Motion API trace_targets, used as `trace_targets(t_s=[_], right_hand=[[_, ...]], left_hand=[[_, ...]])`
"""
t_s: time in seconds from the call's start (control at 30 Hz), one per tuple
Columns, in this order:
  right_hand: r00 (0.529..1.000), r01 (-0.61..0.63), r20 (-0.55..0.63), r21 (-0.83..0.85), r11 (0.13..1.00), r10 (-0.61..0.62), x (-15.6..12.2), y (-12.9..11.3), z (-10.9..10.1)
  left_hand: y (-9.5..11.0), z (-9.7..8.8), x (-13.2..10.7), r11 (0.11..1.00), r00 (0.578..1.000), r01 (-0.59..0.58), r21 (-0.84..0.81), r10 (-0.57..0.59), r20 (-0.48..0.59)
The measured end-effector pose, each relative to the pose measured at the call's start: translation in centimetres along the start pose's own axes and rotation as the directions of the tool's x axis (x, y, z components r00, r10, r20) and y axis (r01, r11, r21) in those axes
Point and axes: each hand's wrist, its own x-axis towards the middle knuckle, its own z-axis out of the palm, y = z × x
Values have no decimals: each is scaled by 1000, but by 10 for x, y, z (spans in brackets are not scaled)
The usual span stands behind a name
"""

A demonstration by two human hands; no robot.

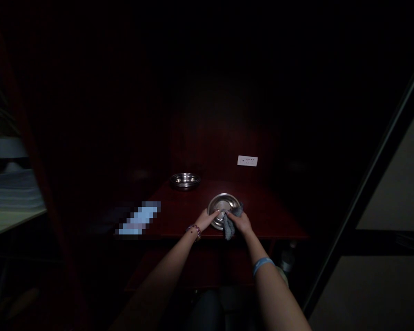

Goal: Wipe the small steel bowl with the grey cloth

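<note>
A shiny round metal bowl (223,198) is tilted toward me over the front part of a dark red shelf (179,211). My left hand (206,219) grips its left side, with the thumb over the inside. On the other side, my right hand (240,221) is closed on a grey cloth (229,229) and presses it against the bowl's inner right side. Part of the cloth hangs down below the bowl's rim. The fingers behind the bowl are hidden.
Farther back on the left sits a stack of metal bowls (185,182). A white socket panel (247,161) is on the back wall. A pixelated bright patch (140,219) lies at the left front. Under the shelf at right stands a bottle (287,261). Much of the surroundings is dark.
</note>
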Motion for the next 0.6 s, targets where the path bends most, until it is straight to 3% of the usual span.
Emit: trace_targets(t_s=[0.13,0.23,0.4,0.6], right_hand=[[994,33,92,226,974,-55,-4,-6,-1],[994,37,87,326,945,-68,-3,-7,1],[998,-63,25,305,950,58,4,5,5],[999,-31,1,268,963,32,16,17,13]], left_hand=[[-2,0,2,1000,998,5,-4,-5,-60],[-1,0,3,1000,992,20,6,-19,-124],[2,1,1,1000,986,25,-9,-26,-168],[1,-1,4,996,990,40,-81,-50,-130]])
